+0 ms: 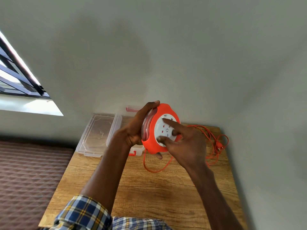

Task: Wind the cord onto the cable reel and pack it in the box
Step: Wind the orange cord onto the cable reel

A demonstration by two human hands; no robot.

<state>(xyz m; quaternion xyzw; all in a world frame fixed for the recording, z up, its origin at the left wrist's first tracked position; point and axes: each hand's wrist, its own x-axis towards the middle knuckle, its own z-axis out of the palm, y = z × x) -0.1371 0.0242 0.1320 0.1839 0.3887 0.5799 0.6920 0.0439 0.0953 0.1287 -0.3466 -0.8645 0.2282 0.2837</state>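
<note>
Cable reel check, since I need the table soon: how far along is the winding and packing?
Done: some turns on the cable reel. In hand: left hand grips it, right hand fingers the white hub. Left: loose cord on the table, then boxing; lid off.

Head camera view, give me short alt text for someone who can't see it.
A left hand grips an orange cable reel above a wooden table while right-hand fingers press its white face; loose cord trails right.

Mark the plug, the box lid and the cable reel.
plug (219, 146), head view, orange body.
box lid (98, 133), head view, clear centre panel.
cable reel (152, 143), head view, orange rim.
</note>
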